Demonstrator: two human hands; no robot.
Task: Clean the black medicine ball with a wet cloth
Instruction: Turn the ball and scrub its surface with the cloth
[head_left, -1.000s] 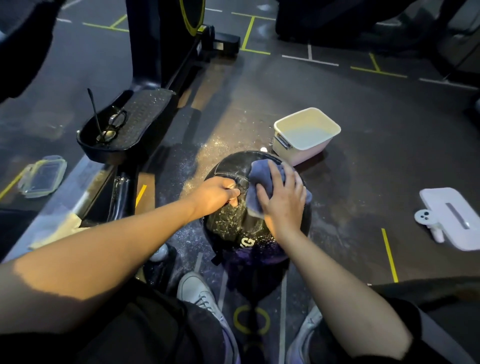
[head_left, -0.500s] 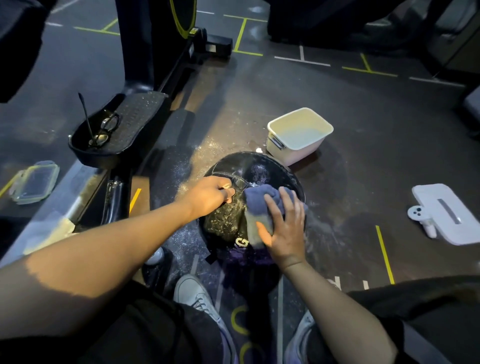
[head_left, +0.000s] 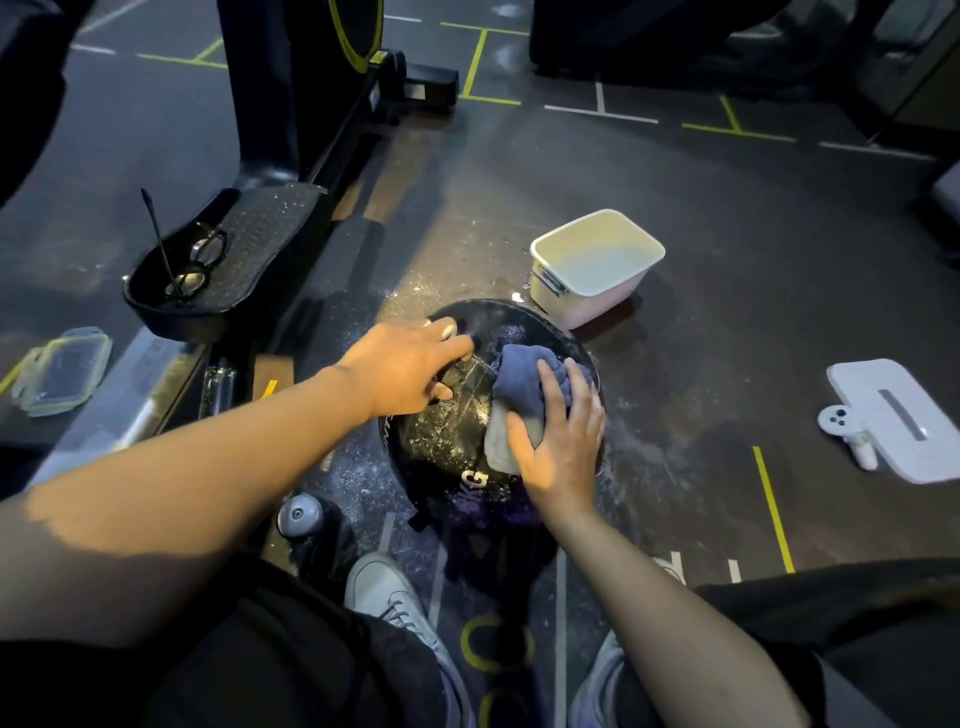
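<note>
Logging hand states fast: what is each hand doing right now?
Left hand: open, fingers spread, resting on the black medicine ball.
Right hand: open, pressing the blue cloth onto the ball.

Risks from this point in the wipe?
1. The round black medicine ball could roll; only the left hand steadies it while the right hand presses the blue wet cloth.
2. The open white plastic tub sits close behind the ball; a hard stroke may knock it.
3. White residue remains on the ball's front.
</note>
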